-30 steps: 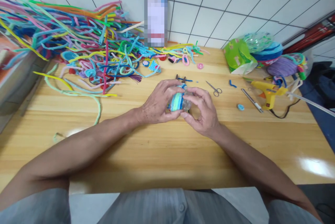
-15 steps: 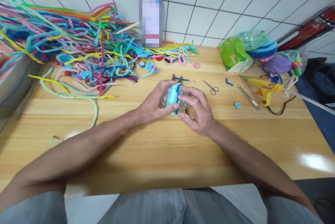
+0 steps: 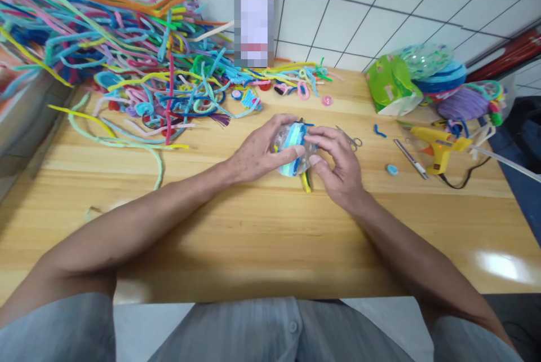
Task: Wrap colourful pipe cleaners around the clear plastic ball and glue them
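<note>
A clear, rounded plastic piece [image 3: 296,150] sits between both hands, banded with blue, light-blue and green pipe cleaners. My left hand [image 3: 260,150] is closed on it from the left, its thumb lying across the coloured band. My right hand [image 3: 338,164] holds the piece's right side with curled fingertips and thumb. Beneath it lie pliers, mostly hidden; one yellow handle [image 3: 306,182] sticks out toward me. Small scissors [image 3: 356,141] rest just beyond the right hand, partly covered by it.
Loose pipe cleaners [image 3: 139,63] pile up at the back left. A phone [image 3: 254,19], blurred out, leans on the tiled wall. On the right are a yellow glue gun [image 3: 442,145], a utility knife [image 3: 411,159], a small blue disc [image 3: 392,170] and a green box [image 3: 391,84].
My left fingers have shifted round the plastic piece, and the thumb now crosses its band. Both hands have moved slightly right with it, uncovering the yellow plier handle.
</note>
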